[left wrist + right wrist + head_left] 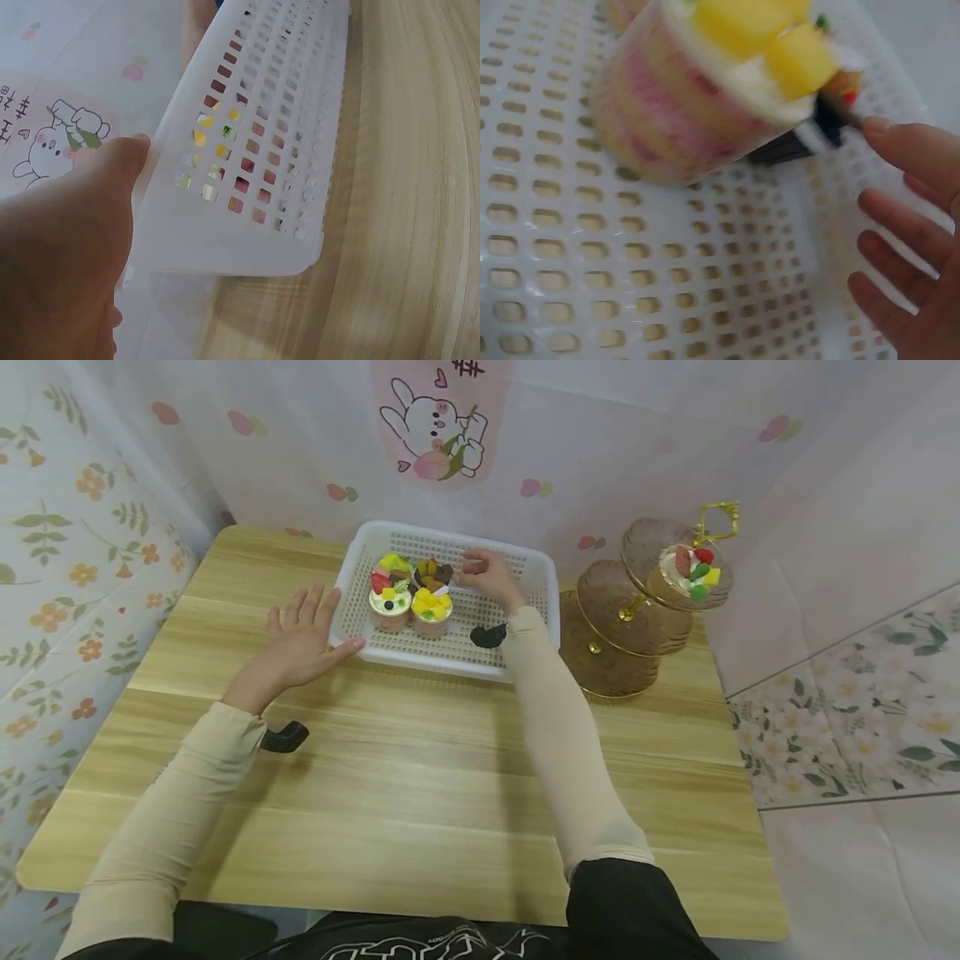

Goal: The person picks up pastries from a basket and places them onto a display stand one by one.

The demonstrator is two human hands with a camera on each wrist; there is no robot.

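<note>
Four-sided and perforated, a white plastic basket (pixel 420 665) holds several dessert cups. At its front are a yellow-cube-topped cup (pixel 432 612) and a cup with strawberry and blueberries (pixel 390 608); behind them, a chocolate-topped cup (pixel 432 577) and another yellow-topped cup (pixel 393 565). My right hand (pixel 489 577) reaches inside the basket, fingertips right beside the chocolate-topped cup. In the right wrist view its fingers (pixel 900 225) are spread and loosely bent, with a dark piece at the fingertip. My left hand (pixel 303 639) lies spread at the basket's left end, thumb (pixel 135 154) on the rim.
Right of the basket stands a tiered amber cake stand (pixel 611 681) with a gold handle (pixel 720 518). A fruit-topped dessert cup (pixel 686 573) sits on its top tier. The wooden table (pixel 405 793) meets patterned cloth (pixel 300 452) at the back.
</note>
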